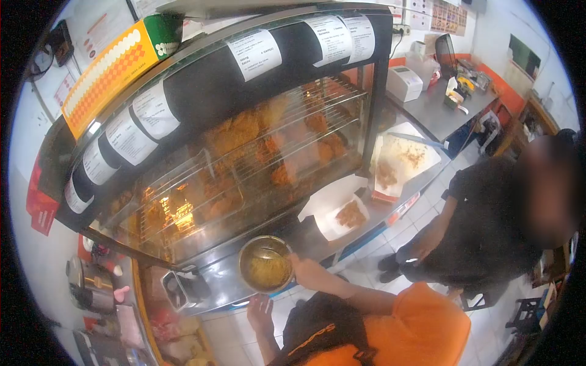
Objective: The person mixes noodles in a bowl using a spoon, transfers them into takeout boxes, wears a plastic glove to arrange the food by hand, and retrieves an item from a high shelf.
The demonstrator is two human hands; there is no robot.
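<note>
A round metal bowl (266, 271) with something yellowish-brown inside is over the steel counter (223, 282), in front of the glass display case. My right hand (307, 272) is closed on the bowl's right side. Just below the bowl's lower left rim is my left hand (260, 312), its fingers apart and nothing visible in it. To the right, an open white paper box (334, 210) holds a brown piece of food (351, 215). Behind the glass, fried food (281, 146) lies on wire racks.
A metal container (181, 291) stands at the counter's left. At the right are a white tray (406, 161) with crumbs and tongs, and a steel table (455, 113) with a white printer (405, 83). Another person in dark clothes (479, 219) stands on the right.
</note>
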